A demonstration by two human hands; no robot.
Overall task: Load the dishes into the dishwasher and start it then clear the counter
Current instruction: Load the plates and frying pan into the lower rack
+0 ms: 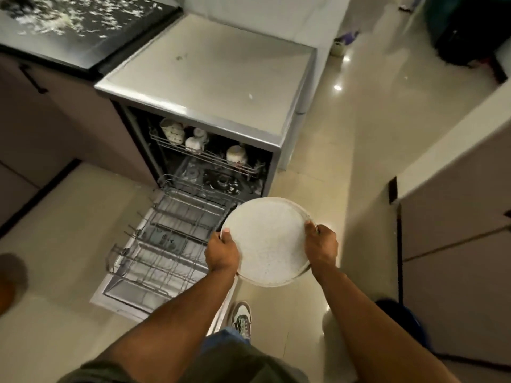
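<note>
White plate [266, 241] (held flat) sits pinched at its rim between your left hand [222, 252] and right hand [321, 248]; lower rack [166, 241] lies just left.

Single view, head-worn, wide-angle. Looks forward and steeply down from standing height. Forearms enter from the bottom edge; left hand [222, 254] and right hand [320, 247] sit near centre, close to the lens. Open dishwasher [210, 111] lies ahead and left, farther off. Floor [345, 150] fills the right side. Straight edges bow toward the frame borders.
</note>
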